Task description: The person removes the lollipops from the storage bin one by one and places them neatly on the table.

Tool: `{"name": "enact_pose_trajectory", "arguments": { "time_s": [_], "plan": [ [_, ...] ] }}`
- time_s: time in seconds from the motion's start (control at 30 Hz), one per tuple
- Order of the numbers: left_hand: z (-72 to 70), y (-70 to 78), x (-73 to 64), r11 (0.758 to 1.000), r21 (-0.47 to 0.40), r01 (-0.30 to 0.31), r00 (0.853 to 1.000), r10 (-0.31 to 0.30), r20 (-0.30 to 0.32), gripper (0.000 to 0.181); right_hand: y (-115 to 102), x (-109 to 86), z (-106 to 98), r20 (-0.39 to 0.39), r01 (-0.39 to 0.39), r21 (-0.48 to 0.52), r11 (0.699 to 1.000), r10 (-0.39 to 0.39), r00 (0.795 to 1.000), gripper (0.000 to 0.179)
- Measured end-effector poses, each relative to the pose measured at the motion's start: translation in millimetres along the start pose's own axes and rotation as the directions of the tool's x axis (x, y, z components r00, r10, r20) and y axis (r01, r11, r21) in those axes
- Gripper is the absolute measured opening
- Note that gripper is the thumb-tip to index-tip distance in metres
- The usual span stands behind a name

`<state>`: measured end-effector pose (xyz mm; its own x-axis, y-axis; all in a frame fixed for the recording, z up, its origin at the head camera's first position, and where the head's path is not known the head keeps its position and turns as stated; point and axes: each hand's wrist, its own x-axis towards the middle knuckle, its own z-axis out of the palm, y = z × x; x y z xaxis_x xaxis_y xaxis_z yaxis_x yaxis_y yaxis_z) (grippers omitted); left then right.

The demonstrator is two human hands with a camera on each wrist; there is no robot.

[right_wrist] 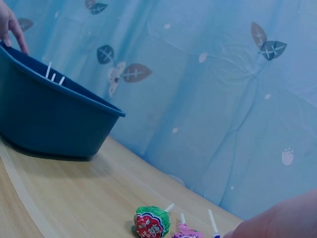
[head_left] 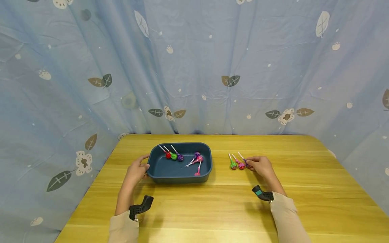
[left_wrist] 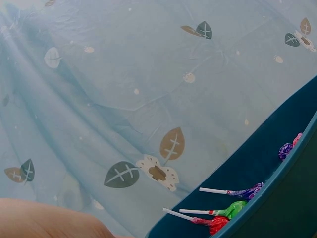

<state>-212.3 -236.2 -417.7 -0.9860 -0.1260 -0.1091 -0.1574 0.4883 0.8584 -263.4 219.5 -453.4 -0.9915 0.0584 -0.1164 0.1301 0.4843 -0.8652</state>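
Observation:
My left hand (head_left: 136, 170) grips the left end of a dark blue plastic bin (head_left: 179, 180), thumb at the rim. Inside it at the back left lie a red lollipop (head_left: 168, 155), a green lollipop (head_left: 174, 156) and a purple lollipop (head_left: 180, 157). Several pink and purple lollipops (head_left: 199, 158) lie on its right side. On the table, my right hand (head_left: 260, 166) pinches a purple lollipop (head_left: 248, 165), its head partly hidden by the fingertips. Left of it lie a pink lollipop (head_left: 241, 165) and a green-wrapped lollipop (right_wrist: 152, 222), sticks pointing back.
The wooden table (head_left: 218, 209) reaches back to a pale blue patterned curtain (head_left: 194, 84), which also hangs along both sides. A strip of tabletop separates the bin from the loose lollipops. Black wrist mounts (head_left: 141, 206) sit at both sleeves.

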Motion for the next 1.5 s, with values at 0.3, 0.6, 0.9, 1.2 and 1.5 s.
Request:
{"name": "enact_pose_trajectory", "arguments": {
  "time_s": [0.3,0.6,0.9,1.2,1.5],
  "plan": [
    [-1.0,-1.0,0.5,1.000,0.002,-0.007,1.000,0.007,0.009,0.048,-2,0.5,-1,-0.018,-0.004,-0.033,0.999,0.003,1.000,0.034],
    [-2.1,0.1,1.3,1.000,0.008,-0.008,1.000,0.008,0.009,0.047,-8,-3.3,-5,-0.050,0.019,0.001,1.000,-0.019,0.999,0.037],
    [-1.9,0.2,0.0,1.000,-0.005,-0.008,1.000,0.008,0.018,0.048,-15,-8.8,-8,-0.093,0.081,0.011,0.997,-0.079,0.993,0.034],
    [-1.7,-0.2,0.0,1.000,0.011,-0.011,1.000,0.011,0.012,0.047,-17,-8.0,-1,-0.110,0.117,-0.016,0.993,-0.118,0.987,0.032],
    [-0.8,0.1,0.0,1.000,0.006,-0.008,1.000,0.008,0.013,0.047,-30,-11.9,15,-0.129,0.187,0.028,0.982,-0.182,0.975,0.027]
  ]
}}
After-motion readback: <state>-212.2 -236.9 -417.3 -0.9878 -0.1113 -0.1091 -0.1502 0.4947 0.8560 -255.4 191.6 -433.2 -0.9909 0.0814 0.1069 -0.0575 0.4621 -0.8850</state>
